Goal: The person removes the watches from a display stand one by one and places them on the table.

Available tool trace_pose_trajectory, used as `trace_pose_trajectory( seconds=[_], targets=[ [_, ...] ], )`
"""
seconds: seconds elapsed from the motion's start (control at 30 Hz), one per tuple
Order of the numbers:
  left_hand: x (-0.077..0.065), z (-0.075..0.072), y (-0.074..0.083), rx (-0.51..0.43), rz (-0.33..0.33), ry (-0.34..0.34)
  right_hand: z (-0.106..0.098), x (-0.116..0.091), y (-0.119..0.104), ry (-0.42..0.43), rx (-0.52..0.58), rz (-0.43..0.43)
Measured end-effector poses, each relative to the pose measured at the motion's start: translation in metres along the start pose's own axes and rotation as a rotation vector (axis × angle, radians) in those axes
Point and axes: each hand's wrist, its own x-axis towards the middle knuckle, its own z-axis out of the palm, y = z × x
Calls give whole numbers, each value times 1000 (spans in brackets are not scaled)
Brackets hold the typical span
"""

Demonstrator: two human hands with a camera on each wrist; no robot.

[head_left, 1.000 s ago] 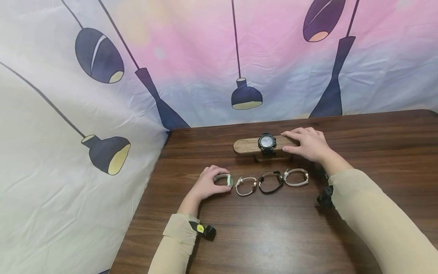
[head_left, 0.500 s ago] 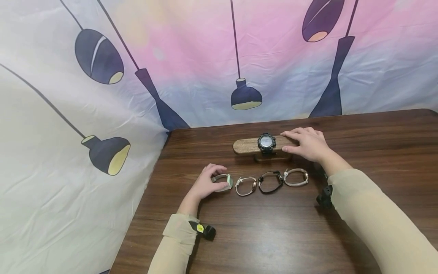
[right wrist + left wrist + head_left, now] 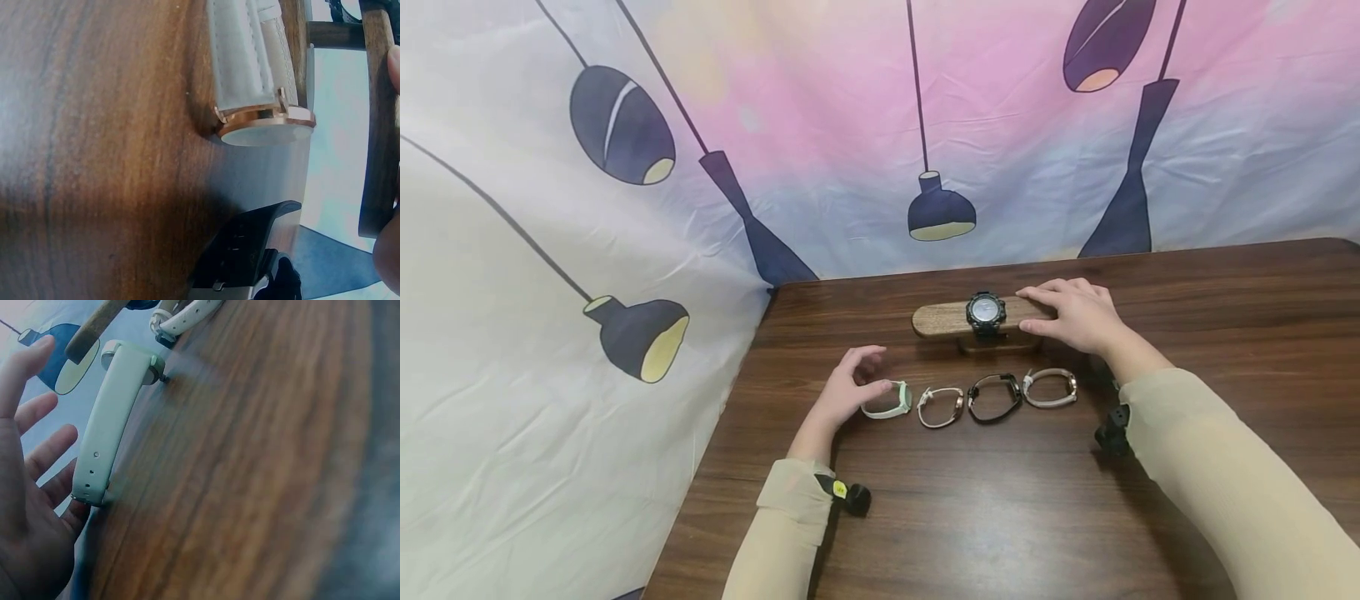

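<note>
My left hand [image 3: 844,390] lies beside the mint-green watch [image 3: 889,410], fingers spread and bent a little, thumb near the strap's back. In the left wrist view the looped green strap [image 3: 115,419] stands on edge, with the fingers behind it. My right hand [image 3: 1081,317] holds the right end of the wooden watch stand [image 3: 938,320], thumb in front and fingers over the back. A black round-faced watch [image 3: 986,310] is strapped round the stand's bar. Right of the green one stand a white watch [image 3: 940,408], a black watch [image 3: 994,400] and a pale rose-gold-cased watch [image 3: 1049,390].
Another black watch [image 3: 244,244] lies in the right wrist view, mostly hidden by the right wrist in the head view. The brown table [image 3: 970,508] meets a lamp-print cloth [image 3: 850,167] at its back and left.
My left hand has loosened from the green watch and shifted slightly back and left, its fingers opening away. The right hand and the stand have stayed put.
</note>
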Motion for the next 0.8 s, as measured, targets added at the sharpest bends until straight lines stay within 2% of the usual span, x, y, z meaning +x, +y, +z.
trace_pose_trajectory(
  seconds=[0.07,0.3,0.37,0.6,0.8],
  targets=[
    [2,-1,0,6,9,-4,0,0,0,0,0,-3],
    [20,2,-30,17,37,25,1,-2,-2,13,-4,1],
    [23,2,-32,21,42,32,1,-2,-2,13,-5,2],
    [30,4,-29,22,56,16,1,-2,-2,9,-2,0],
    [37,9,-16,61,22,9,0,-1,-1,7,6,5]
  ],
)
